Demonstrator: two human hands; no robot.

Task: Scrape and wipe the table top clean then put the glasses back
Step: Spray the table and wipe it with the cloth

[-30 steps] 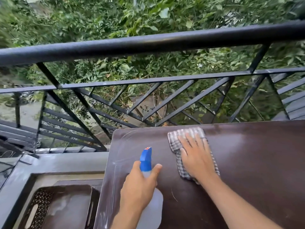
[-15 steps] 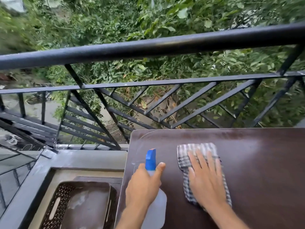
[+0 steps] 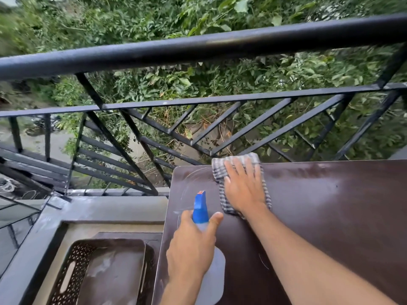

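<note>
Right hand (image 3: 243, 188): fingers flat, pressed cloth (image 3: 222, 172) on table (image 3: 330, 216) far edge. Left hand (image 3: 192, 247): fingers curled, gripped spray bottle (image 3: 200, 209).

We note a glossy dark-brown table top (image 3: 330, 216), woven checked cloth (image 3: 240, 160), translucent plastic spray bottle (image 3: 217, 274), matt black metal railing (image 3: 198, 49), perforated plastic basket (image 3: 72, 260) lower left.

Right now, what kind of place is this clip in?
Most likely an upper-floor balcony or terrace outdoors: a black metal railing runs just past the brown table, with leafy greenery and ground visible far below through the bars.
</note>
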